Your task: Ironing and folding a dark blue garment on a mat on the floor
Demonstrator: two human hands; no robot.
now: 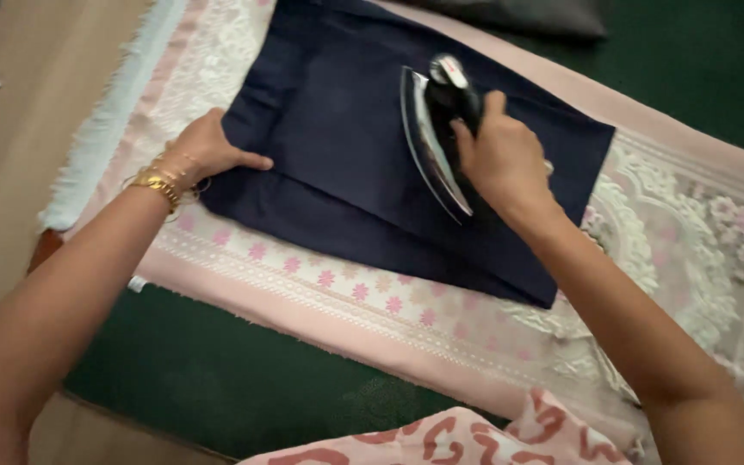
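The right hand [501, 155], fingers wrapped round the handle, held the iron [437, 129] mid-cloth [337, 138], its long axis running away from the person, while the left hand [208, 151] lay with fingers flat on the cloth's left edge.

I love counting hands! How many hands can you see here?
2. The left hand presses flat on the navy cloth's left edge; the right hand grips the iron on the cloth.

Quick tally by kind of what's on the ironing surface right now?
Iron: 1, held in the right hand
Navy cloth: 1, under the left hand
Pink patterned cloth: 1
Green cover: 1
Total: 4
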